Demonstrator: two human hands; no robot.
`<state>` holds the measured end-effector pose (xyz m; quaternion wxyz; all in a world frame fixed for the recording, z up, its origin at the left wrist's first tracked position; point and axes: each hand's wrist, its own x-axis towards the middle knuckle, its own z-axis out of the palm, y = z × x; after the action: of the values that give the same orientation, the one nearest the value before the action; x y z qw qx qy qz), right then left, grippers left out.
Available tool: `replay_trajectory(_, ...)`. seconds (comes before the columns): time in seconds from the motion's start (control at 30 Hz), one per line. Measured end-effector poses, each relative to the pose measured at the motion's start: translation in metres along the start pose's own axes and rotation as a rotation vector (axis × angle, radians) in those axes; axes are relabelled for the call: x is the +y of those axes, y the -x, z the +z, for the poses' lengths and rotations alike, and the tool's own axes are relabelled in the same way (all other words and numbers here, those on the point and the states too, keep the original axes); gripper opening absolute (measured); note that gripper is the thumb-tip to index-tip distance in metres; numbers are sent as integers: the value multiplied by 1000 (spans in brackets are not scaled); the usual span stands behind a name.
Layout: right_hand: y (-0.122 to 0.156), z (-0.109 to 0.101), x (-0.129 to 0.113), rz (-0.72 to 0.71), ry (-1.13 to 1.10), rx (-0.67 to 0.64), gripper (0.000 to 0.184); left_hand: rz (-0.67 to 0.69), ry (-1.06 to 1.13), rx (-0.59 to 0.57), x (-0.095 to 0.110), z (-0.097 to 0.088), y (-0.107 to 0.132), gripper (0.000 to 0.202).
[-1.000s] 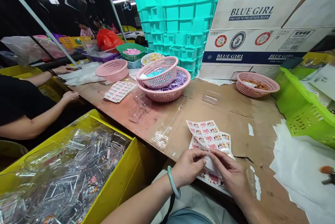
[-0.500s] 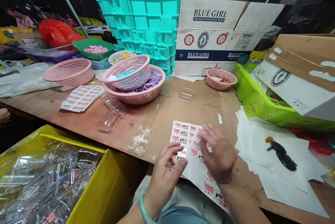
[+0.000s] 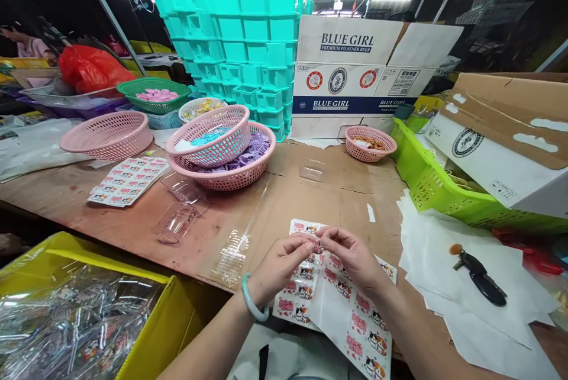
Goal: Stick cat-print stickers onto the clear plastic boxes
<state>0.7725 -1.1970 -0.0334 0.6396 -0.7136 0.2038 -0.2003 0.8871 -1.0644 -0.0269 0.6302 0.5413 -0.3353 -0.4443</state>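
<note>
My left hand (image 3: 286, 264) and my right hand (image 3: 350, 255) meet above the sticker sheets, fingertips pinched together. Between them is a small sticker (image 3: 318, 246) with pink and dark print, partly hidden by the fingers. Below lies a white sheet of stickers (image 3: 304, 292) printed with pink lettering and cartoon cats. Another sticker sheet (image 3: 355, 341), with a bare white strip where stickers are gone, overlaps it and hangs over the table edge toward my lap. A pale green bangle (image 3: 252, 298) circles my left wrist.
Clear plastic cases (image 3: 177, 221) and a stack of sticker sheets (image 3: 128, 182) lie to the left. Pink baskets (image 3: 222, 176) hold purple and blue pieces. A yellow box (image 3: 146, 332) of clear cases stands front left. White papers with keys (image 3: 483, 285) and a green basket (image 3: 426, 184) are right.
My hands, apart before, have come together at the fingertips with a small sticker between them. The view has tilted up slightly, and the upper sticker sheet lies differently.
</note>
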Motion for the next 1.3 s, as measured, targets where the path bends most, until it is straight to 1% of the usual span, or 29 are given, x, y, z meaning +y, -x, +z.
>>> replay_trajectory(0.03,-9,-5,-2,0,-25,19,28,0,-93,28,-2,-6,-5,37)
replay_trajectory(0.07,-19,-11,-3,-19,-34,79,28,20,-208,114,-4,-16,-9,40)
replay_trajectory(0.1,-30,-16,-3,-44,-37,151,28,65,-354,252,-5,-32,-12,44)
replay_trajectory(0.13,-42,-21,-2,-73,-35,218,27,124,-527,432,-6,-53,-14,47)
replay_trajectory(0.2,-71,-30,5,-152,-9,315,31,232,-924,839,-5,-108,-9,55)
replay_trajectory(0.23,-86,-34,9,-197,36,345,35,208,-1087,1031,-3,-140,-1,59)
replay_trajectory(0.27,-102,-37,14,-237,113,361,42,116,-1198,1197,-1,-170,8,66)
replay_trajectory(0.3,-118,-40,18,-268,218,366,51,-15,-1248,1288,1,-198,19,73)
replay_trajectory(0.33,-134,-42,23,-290,342,361,63,-147,-1243,1268,3,-220,30,76)
replay_trajectory(0.37,-150,-43,26,-301,473,348,75,-236,-1222,1224,4,-235,39,76)
replay_trajectory(0.4,-165,-44,30,-303,599,333,88,-265,-1199,1202,4,-243,47,74)
replay_trajectory(0.43,-179,-44,32,-297,708,308,99,-245,-1169,1180,3,-243,52,72)
replay_trajectory(0.47,-193,-44,34,-287,795,273,106,-181,-1133,1162,1,-235,54,68)
replay_trajectory(0.5,-206,-44,35,-275,858,236,111,-94,-1092,1143,-3,-222,53,66)
replay_trajectory(0.53,-218,-43,36,-260,897,200,113,-12,-1027,1063,-6,-205,49,64)
replay_trajectory(0.6,-238,-40,36,-211,892,152,113,88,-928,805,-14,-168,35,59)
replay_trajectory(0.63,-244,-39,35,-185,866,141,111,120,-938,695,-18,-152,26,59)
replay_trajectory(0.67,-248,-38,34,-162,839,141,108,146,-965,622,-20,-138,18,58)
replay_trajectory(0.7,-250,-36,31,-150,825,143,105,173,-997,592,-21,-126,11,58)
replay_trajectory(0.73,-247,-34,27,-139,809,158,103,206,-1022,604,-21,-116,6,57)
replay_trajectory(0.8,-233,-25,15,-98,692,223,107,284,-980,679,-19,-98,-1,52)
replay_trajectory(0.87,-204,-9,0,-30,382,270,115,335,-785,704,-15,-77,-4,45)
replay_trajectory(0.93,-166,13,-14,2,-1,216,111,318,-491,619,-12,-51,-9,47)
replay_trajectory(0.97,-145,25,-19,-5,-131,182,106,302,-346,561,-11,-38,-12,51)
replay_trajectory(1.03,-104,46,-24,-23,-270,163,100,299,-118,473,-9,-15,-19,59)
replay_trajectory(1.1,-71,59,-22,-31,-307,163,96,329,27,446,-9,1,-22,60)
replay_trajectory(1.2,-39,54,-12,-64,-240,171,88,314,196,473,-10,5,-16,56)
replay_trajectory(1.27,-27,36,-7,-128,-173,292,75,196,306,451,-12,-2,-5,56)
replay_trajectory(1.3,-22,25,-6,-160,-150,381,63,100,348,412,-13,-7,1,56)
